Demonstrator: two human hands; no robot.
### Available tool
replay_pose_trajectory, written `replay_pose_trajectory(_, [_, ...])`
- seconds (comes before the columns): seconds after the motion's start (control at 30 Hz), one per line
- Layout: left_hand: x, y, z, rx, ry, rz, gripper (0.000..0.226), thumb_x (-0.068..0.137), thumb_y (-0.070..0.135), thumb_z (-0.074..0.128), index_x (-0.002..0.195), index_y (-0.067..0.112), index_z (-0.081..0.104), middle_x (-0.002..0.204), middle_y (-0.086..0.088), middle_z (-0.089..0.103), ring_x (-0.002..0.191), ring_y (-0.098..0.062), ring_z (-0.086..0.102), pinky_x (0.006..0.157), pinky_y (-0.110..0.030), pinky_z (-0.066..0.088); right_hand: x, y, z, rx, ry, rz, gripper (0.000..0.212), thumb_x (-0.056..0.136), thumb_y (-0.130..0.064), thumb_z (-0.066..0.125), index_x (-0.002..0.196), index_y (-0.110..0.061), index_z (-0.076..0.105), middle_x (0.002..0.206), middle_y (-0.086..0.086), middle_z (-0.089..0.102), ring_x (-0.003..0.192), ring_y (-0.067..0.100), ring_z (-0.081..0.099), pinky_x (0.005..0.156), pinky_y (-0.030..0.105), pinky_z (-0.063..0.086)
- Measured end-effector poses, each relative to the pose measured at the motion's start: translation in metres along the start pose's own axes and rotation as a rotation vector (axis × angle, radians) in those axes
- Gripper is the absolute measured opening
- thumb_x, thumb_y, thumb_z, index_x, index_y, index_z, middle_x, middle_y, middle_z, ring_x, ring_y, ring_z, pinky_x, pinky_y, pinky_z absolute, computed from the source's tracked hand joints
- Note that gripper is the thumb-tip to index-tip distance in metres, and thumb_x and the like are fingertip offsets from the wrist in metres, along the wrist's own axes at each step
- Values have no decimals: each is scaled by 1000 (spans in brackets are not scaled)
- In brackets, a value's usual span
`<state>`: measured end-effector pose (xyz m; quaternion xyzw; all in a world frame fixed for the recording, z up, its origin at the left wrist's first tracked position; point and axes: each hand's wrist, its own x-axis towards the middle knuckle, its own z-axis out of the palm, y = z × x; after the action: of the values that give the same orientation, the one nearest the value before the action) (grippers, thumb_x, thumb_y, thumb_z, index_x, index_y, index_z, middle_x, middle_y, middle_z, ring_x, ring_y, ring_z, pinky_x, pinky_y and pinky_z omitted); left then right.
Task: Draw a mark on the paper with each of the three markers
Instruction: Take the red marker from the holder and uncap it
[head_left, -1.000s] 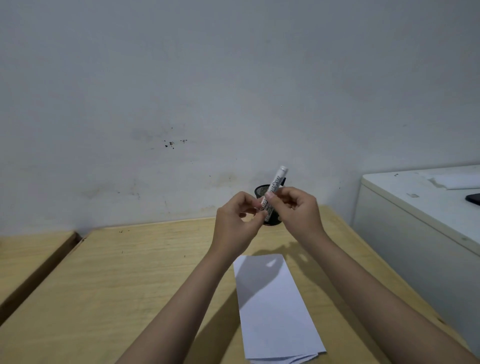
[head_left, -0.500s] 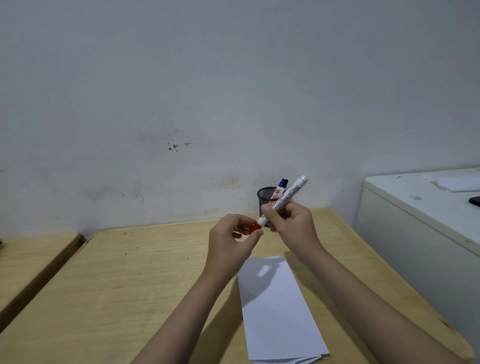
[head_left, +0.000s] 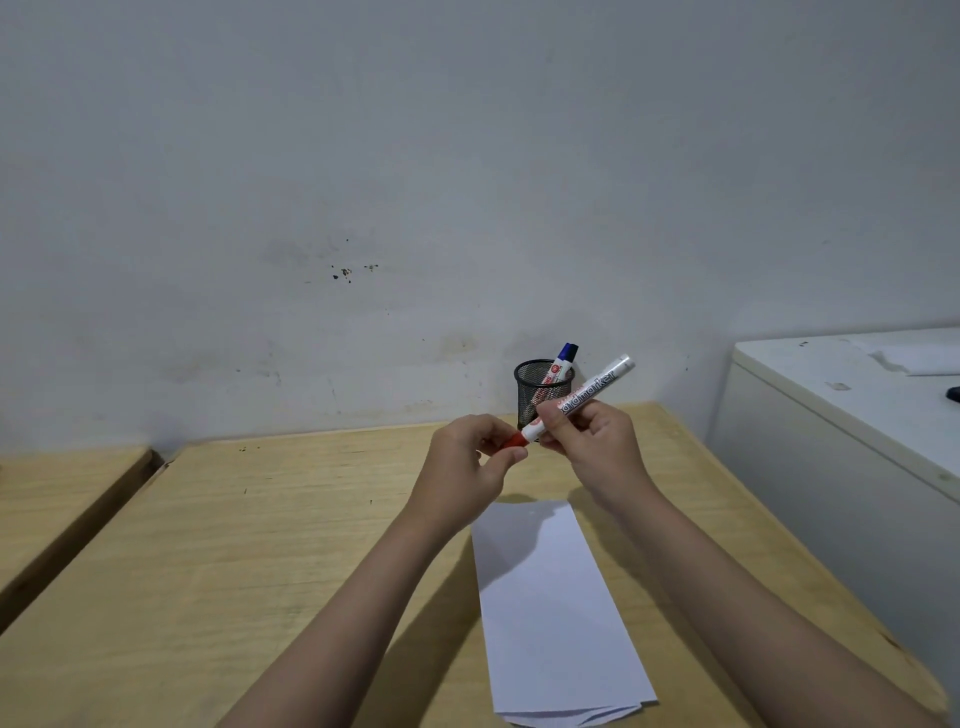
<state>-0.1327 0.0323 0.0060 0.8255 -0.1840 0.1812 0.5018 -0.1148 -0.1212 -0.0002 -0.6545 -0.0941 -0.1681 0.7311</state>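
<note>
- Two hands work one marker: our right hand grips its barrel, our left hand pinches the red cap, apparently not yet off.
- Below, the paper on the desk looks unmarked.
- Another marker, blue-capped, waits in the mesh cup; we cannot make out a third.

Plain study room; wooden desk, mesh pen holder, bare wall

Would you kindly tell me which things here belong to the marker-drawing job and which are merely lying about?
For the job:
red marker, held by right hand; left hand on its cap
blue marker in the mesh cup
paper

Lying about:
white cabinet
dark object on it
</note>
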Motion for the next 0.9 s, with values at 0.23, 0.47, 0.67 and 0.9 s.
replay_pose_trajectory(0.23, [9, -13, -9, 0, -168, -147, 7, 82, 13, 67, 79, 18, 70, 70, -4, 66, 62, -13, 54, 61, -26, 44, -1, 9, -3, 50, -51, -7, 14, 85, -16, 66, 76, -7, 70, 67, -1, 74, 70, 12, 70, 73, 24, 57])
replay_pose_trajectory(0.47, [9, -51, -29, -107, -131, -278, 6, 81, 10, 70, 82, 15, 72, 84, -4, 72, 76, -10, 64, 72, -19, 49, 17, -5, -23, 181, -5, -11, 17, 81, -22, 66, 78, -6, 70, 75, 7, 74, 78, 24, 71, 77, 28, 57])
replay_pose_trajectory(0.67, [33, -75, -17, 122, -138, -367, 16, 82, 6, 65, 96, 11, 72, 94, -2, 70, 82, -15, 64, 65, -18, 47, 14, 6, -18, 46, 36, 8, 12, 88, -12, 64, 77, -9, 68, 63, -4, 74, 66, 9, 69, 69, 21, 57])
replay_pose_trajectory(0.9, [51, -89, 2, 377, -365, -375, 22, 72, 0, 64, 92, 8, 70, 81, -4, 67, 74, -16, 61, 62, -19, 45, 6, 10, -16, -1, 17, 12, 11, 87, -10, 65, 77, -12, 68, 62, -6, 73, 65, 9, 67, 67, 22, 57])
